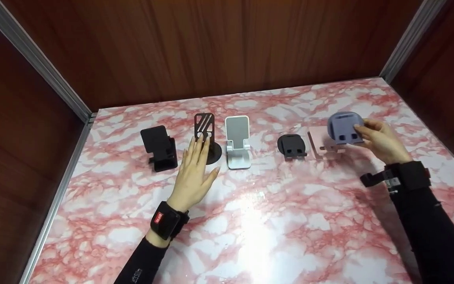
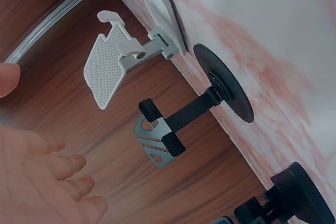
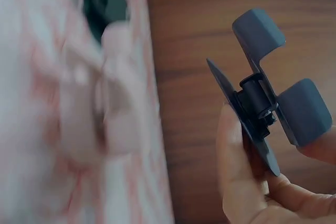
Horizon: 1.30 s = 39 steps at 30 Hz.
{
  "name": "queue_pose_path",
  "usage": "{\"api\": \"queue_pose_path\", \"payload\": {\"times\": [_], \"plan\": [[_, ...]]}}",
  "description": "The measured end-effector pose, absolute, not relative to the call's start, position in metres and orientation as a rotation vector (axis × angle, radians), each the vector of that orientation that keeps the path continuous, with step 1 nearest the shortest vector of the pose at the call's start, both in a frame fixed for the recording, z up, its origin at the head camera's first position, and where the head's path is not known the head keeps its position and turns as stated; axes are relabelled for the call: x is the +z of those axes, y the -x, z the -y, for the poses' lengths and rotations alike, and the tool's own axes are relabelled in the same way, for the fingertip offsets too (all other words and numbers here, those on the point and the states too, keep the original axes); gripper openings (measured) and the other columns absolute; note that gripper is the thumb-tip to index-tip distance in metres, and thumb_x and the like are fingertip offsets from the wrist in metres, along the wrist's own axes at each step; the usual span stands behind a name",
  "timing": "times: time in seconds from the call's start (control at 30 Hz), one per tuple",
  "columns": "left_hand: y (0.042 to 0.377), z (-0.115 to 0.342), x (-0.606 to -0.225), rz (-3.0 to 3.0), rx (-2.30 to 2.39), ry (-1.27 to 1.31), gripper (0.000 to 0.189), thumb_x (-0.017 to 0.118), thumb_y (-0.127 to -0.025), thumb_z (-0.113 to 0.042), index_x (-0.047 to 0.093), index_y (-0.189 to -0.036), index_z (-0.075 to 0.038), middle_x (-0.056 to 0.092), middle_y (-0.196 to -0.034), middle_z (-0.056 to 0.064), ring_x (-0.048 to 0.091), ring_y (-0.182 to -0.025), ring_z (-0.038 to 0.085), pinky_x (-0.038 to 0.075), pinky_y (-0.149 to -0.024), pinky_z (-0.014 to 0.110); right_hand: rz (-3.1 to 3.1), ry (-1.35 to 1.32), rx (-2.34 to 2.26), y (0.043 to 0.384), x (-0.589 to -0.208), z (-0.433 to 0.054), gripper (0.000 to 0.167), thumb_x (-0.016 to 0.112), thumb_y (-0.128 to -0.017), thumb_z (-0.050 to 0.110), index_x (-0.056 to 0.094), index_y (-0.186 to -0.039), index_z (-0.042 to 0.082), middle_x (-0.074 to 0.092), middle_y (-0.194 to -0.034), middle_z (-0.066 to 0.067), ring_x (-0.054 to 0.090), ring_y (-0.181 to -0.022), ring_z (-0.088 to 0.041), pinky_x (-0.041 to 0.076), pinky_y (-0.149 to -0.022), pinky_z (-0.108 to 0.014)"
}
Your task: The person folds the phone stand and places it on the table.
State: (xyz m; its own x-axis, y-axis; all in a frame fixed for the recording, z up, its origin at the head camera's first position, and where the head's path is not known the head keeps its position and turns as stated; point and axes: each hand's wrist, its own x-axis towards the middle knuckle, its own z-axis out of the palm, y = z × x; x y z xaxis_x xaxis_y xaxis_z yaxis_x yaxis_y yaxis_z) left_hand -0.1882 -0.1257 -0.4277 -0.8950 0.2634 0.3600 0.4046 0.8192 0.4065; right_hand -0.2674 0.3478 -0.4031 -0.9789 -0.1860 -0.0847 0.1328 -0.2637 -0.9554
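My right hand pinches a blue-purple folding phone stand above the table's right part. In the right wrist view the thumb and fingers hold this phone stand by its thin plate, and two wide lips stick out from its hinge. A pink phone stand lies below and left of it, partly hidden. My left hand has straight fingers, which overlap a black phone stand with a slotted plate in the head view. The left wrist view shows a gap between the fingers and that stand.
Left of the slotted stand is a black phone stand; a white one is at its right. A small black round-plated stand sits beside the pink one. Wooden panels enclose the marbled red-and-white table.
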Motion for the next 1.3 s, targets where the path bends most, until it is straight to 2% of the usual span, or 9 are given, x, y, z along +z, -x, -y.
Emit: {"api": "queue_pose_path", "payload": {"times": [0.17, 0.37, 0.47, 0.67, 0.83, 0.93, 1.03, 1.17, 1.3], "plan": [[0.187, 0.127, -0.43, 2.742, -0.685, 0.493, 0.074, 0.05, -0.093, -0.038, 0.008, -0.15, -0.016, 0.003, -0.158, 0.003, -0.002, -0.145, 0.023, 0.005, -0.119, 0.047, -1.909, -0.043, -2.254, 0.274, -0.415, -0.37, 0.026, 0.056, -0.091, 0.013, 0.05, -0.115, 0.01, 0.06, -0.097, 0.005, 0.058, -0.089, -0.006, 0.053, -0.073, -0.018], [0.187, 0.128, -0.432, 2.75, -0.68, 0.498, 0.074, 0.05, -0.093, -0.037, 0.01, -0.149, -0.012, 0.001, -0.157, 0.002, -0.004, -0.145, 0.023, 0.003, -0.119, 0.046, -2.183, -0.168, -1.908, 0.284, -0.424, -0.388, 0.066, 0.054, -0.091, 0.034, 0.024, -0.141, 0.002, 0.051, -0.099, 0.01, 0.055, -0.088, 0.003, 0.052, -0.079, -0.015], [0.187, 0.128, -0.432, 2.754, -0.673, 0.5, 0.074, 0.05, -0.093, -0.036, 0.01, -0.149, -0.012, 0.0, -0.157, 0.003, -0.004, -0.145, 0.023, 0.002, -0.119, 0.046, -2.238, -0.241, -1.769, 0.289, -0.427, -0.396, 0.079, 0.052, -0.091, 0.038, 0.011, -0.146, -0.003, 0.052, -0.096, 0.011, 0.057, -0.084, 0.004, 0.053, -0.079, -0.017], [0.187, 0.128, -0.435, 2.772, -0.659, 0.507, 0.073, 0.048, -0.094, -0.038, 0.009, -0.149, -0.011, 0.002, -0.157, 0.005, -0.002, -0.145, 0.025, 0.002, -0.119, 0.046, -2.324, -0.279, -1.56, 0.296, -0.429, -0.402, 0.081, 0.045, -0.094, 0.039, 0.005, -0.144, -0.009, 0.055, -0.083, 0.016, 0.058, -0.077, 0.005, 0.053, -0.075, -0.016], [0.186, 0.128, -0.437, 2.765, -0.659, 0.517, 0.073, 0.049, -0.093, -0.037, 0.01, -0.149, -0.01, 0.005, -0.157, 0.007, 0.0, -0.145, 0.026, 0.003, -0.119, 0.047, -2.321, -0.289, -1.497, 0.299, -0.43, -0.4, 0.076, 0.042, -0.096, 0.035, 0.001, -0.144, -0.008, 0.052, -0.103, -0.003, 0.059, -0.076, 0.004, 0.054, -0.08, -0.019], [0.187, 0.128, -0.438, 2.766, -0.66, 0.519, 0.074, 0.05, -0.093, -0.037, 0.01, -0.149, -0.01, 0.006, -0.157, 0.007, 0.0, -0.145, 0.026, 0.003, -0.119, 0.047, -2.345, -0.264, -1.451, 0.3, -0.432, -0.398, 0.072, 0.038, -0.098, 0.033, 0.001, -0.144, -0.009, 0.043, -0.116, -0.015, 0.058, -0.075, 0.004, 0.054, -0.08, -0.02], [0.187, 0.129, -0.438, 2.771, -0.674, 0.517, 0.074, 0.051, -0.093, -0.035, 0.009, -0.149, -0.011, 0.005, -0.157, 0.007, -0.001, -0.145, 0.025, 0.002, -0.119, 0.045, -2.461, -0.224, -1.355, 0.3, -0.434, -0.396, 0.069, 0.037, -0.098, 0.034, 0.011, -0.143, -0.012, 0.043, -0.118, -0.021, 0.055, -0.075, 0.006, 0.054, -0.076, -0.018], [0.188, 0.129, -0.438, 2.765, -0.689, 0.519, 0.074, 0.052, -0.093, -0.033, 0.01, -0.149, -0.011, 0.006, -0.157, 0.006, -0.001, -0.145, 0.024, 0.003, -0.12, 0.044, -2.757, -0.171, -1.042, 0.299, -0.436, -0.394, 0.065, 0.039, -0.096, 0.04, 0.035, -0.132, -0.014, 0.048, -0.114, -0.031, 0.055, -0.085, -0.014, 0.043, -0.066, -0.016], [0.189, 0.129, -0.439, 2.767, -0.673, 0.521, 0.074, 0.051, -0.093, -0.035, 0.011, -0.149, -0.01, 0.007, -0.157, 0.007, 0.002, -0.145, 0.026, 0.003, -0.12, 0.045, -2.921, -0.145, -0.848, 0.298, -0.437, -0.391, 0.063, 0.042, -0.094, 0.042, 0.046, -0.121, -0.015, 0.05, -0.111, -0.037, 0.054, -0.089, -0.037, 0.042, -0.064, -0.025]]}}
